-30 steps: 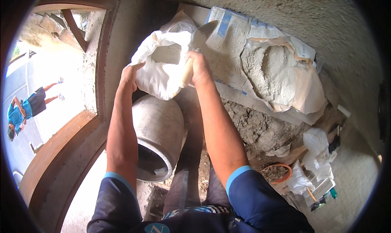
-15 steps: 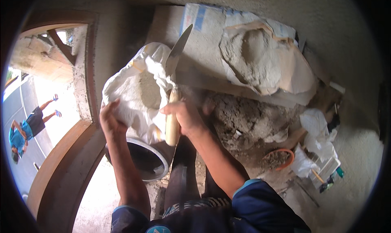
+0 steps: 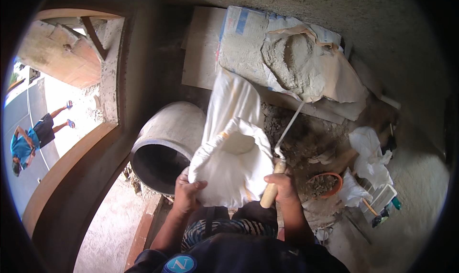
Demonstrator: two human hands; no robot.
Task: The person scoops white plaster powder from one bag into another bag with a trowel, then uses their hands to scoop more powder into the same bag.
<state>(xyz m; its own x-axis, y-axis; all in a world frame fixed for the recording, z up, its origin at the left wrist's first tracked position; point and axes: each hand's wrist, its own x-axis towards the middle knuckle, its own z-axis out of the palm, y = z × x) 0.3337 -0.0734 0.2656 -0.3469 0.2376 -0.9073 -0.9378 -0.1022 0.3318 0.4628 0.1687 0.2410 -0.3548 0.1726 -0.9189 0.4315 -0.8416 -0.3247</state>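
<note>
A white woven sack (image 3: 233, 172) hangs in front of me, its mouth gaping toward me with pale grey powder (image 3: 239, 143) inside. My left hand (image 3: 188, 192) is closed on the left side of its rim. On the right, my right hand (image 3: 284, 187) wraps round the wooden handle of a trowel (image 3: 270, 192), close against the sack's rim. The trowel's blade shows edge-on as a thin line slanting away up and right. Whether the right fingers also pinch the sack cloth is hard to see.
A dark bucket (image 3: 174, 122) lies tipped just left of the sack. Farther off rests a torn paper bag of grey powder (image 3: 306, 53). To the right are an orange bowl (image 3: 340, 184) and white plastic bags (image 3: 369, 153). Another person (image 3: 29, 141) is outside the opening at left.
Both hands have brought the sack right and nearer my body, away from above the bucket, which now shows more. The trowel has turned from blade-flat to edge-on. My view has shifted slightly.
</note>
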